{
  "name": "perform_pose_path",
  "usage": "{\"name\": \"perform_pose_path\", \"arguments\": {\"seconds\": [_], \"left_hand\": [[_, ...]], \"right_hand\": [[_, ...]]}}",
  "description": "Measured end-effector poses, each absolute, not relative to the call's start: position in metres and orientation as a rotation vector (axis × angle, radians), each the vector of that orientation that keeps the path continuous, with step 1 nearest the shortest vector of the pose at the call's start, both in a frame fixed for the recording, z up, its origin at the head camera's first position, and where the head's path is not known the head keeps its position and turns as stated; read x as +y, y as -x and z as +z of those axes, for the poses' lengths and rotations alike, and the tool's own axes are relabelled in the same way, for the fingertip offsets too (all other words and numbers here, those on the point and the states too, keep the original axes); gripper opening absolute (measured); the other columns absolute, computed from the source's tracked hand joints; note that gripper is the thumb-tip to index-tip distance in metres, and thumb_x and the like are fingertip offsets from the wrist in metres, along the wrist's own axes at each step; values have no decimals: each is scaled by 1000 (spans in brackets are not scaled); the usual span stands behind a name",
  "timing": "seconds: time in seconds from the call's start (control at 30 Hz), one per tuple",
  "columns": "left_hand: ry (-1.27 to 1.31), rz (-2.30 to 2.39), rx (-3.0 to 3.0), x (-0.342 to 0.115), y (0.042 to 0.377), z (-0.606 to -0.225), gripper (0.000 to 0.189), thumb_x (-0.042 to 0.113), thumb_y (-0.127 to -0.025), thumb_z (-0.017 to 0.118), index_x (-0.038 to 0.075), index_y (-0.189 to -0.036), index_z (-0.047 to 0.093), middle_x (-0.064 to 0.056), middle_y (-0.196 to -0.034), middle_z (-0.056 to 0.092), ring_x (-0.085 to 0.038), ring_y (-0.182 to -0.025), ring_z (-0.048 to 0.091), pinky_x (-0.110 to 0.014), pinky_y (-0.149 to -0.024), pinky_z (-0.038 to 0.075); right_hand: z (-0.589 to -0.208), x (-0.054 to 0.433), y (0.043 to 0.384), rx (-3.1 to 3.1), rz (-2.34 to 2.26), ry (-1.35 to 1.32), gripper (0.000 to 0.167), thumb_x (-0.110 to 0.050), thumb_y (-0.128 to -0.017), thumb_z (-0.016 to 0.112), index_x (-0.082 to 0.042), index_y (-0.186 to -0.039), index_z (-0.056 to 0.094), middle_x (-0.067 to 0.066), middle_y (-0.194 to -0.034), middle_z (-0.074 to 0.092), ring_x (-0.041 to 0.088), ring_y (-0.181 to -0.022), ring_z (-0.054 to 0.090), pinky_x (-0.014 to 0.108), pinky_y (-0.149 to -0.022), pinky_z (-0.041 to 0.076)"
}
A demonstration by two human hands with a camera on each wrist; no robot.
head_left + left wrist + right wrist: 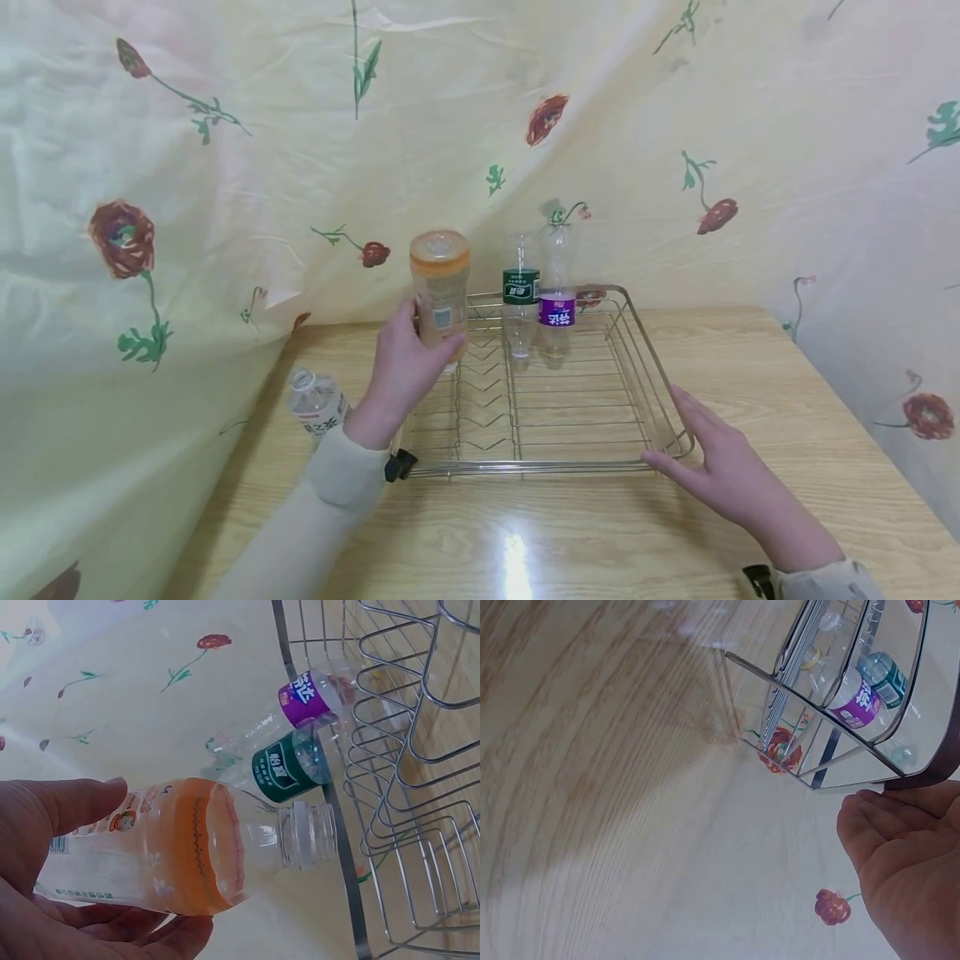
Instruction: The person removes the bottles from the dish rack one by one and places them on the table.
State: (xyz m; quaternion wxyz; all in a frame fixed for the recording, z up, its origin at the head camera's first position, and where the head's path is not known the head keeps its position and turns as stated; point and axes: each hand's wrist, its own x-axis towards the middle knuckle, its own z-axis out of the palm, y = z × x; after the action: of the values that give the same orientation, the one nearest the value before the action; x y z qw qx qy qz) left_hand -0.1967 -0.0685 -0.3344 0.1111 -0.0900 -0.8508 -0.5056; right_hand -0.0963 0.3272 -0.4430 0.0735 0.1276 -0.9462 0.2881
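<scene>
My left hand (405, 367) grips a clear plastic bottle (441, 287) with an orange band, mouth down, above the left part of a wire dish rack (570, 467). In the left wrist view the bottle's uncapped neck (307, 832) points towards the rack wires, thumb and fingers on opposite sides of the body. Two clear bottles stand neck down at the rack's back: one with a green label (521, 287), one with a purple label (557, 308). My right hand (712, 471) rests at the rack's front right corner, fingers extended along the outer side.
Left of the rack, a clear bottle (318, 404) with a white label is on the wooden table (480, 533), partly behind my left forearm. A flowered cloth (465, 108) hangs behind the table and along both sides.
</scene>
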Motion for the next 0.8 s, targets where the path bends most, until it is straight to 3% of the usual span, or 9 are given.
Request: {"name": "perform_pose_path", "arguments": {"seconds": [0.17,0.8], "left_hand": [[265,-1455,-2522,-68,191,-334,55,25,-87,83,5,-129,54,-9,-120,64,-26,-107,62,-46,-90,56],[344,-1364,-2561,-70,167,-330,56,23,-86,85,11,-131,54,-4,-126,62,-23,-113,61,-46,-94,55]], "right_hand": [[-443,328,96,-2837,876,-377,101,-43,-91,77,-5,-162,16,33,-158,25,62,-134,31,79,-100,30],[-443,328,96,-2831,898,-391,101,-42,-91,77,-9,-164,14,32,-158,24,63,-134,30,79,-101,27]]}}
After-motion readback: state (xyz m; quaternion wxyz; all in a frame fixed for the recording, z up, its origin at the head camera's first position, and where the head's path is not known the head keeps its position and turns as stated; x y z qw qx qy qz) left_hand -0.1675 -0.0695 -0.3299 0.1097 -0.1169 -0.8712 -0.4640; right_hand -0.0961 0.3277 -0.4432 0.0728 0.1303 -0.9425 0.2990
